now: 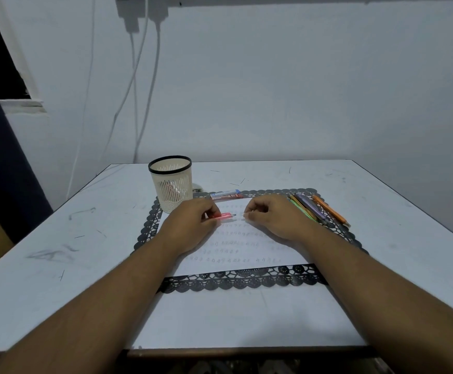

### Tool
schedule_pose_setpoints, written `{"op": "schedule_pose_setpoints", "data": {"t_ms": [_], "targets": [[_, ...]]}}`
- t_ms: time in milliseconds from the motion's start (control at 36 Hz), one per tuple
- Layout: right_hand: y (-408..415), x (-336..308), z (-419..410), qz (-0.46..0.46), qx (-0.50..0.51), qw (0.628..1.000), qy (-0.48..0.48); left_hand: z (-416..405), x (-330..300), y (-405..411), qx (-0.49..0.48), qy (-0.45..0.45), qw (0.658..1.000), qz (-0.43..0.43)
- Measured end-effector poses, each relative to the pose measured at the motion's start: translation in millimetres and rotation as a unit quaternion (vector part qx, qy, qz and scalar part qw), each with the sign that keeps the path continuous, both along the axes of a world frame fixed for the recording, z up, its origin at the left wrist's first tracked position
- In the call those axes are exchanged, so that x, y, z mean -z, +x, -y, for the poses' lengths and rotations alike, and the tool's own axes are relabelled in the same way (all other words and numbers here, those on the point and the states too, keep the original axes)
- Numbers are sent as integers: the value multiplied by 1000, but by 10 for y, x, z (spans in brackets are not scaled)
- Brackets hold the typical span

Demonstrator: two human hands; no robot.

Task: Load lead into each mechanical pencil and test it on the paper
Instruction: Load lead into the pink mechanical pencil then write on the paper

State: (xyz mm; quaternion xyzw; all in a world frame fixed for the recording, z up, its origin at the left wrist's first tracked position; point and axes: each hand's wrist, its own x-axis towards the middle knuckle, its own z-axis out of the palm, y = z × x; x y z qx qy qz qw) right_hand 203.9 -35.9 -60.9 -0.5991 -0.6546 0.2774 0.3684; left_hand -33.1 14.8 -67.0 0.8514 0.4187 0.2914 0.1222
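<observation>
Over the paper [236, 255], my left hand [193, 225] grips the red pencil [224, 216] level; my right [271, 220] pinches what looks like a lead at its open end. I'd feed slowly, aligned.

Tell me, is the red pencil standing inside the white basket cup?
No, the left hand holds the red pencil over the paper, beside the basket cup.

You have one red pencil [224, 215], one lead case [226, 195], one cup [172, 183], one paper sheet [241, 255] and one placemat [243, 282]. The pencils [318, 209] heaped at the right number several; you cannot count them exactly.
</observation>
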Motion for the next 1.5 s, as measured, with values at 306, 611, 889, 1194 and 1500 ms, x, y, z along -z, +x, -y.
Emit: {"op": "schedule_pose_setpoints", "data": {"t_ms": [306, 611, 889, 1194, 1500], "targets": [[-11, -22, -24, 101, 16, 995, 5, 22, -23, 15, 0, -4, 1000, -3], [56, -73, 39, 24, 39, 999, 5, 36, -32, 11, 2, -8, 1000, -2], [13, -62, 48, 44, -8, 998, -50, 31, -24, 11, 3, -9, 1000, -2], [-47, -42, -5, 95, 7, 995, 9, 38, -22, 22, 12, -7, 1000, -14], [75, -47, 4, -16, 53, 998, 24, 25, -26, 18, 16, -3, 1000, -16]]}}
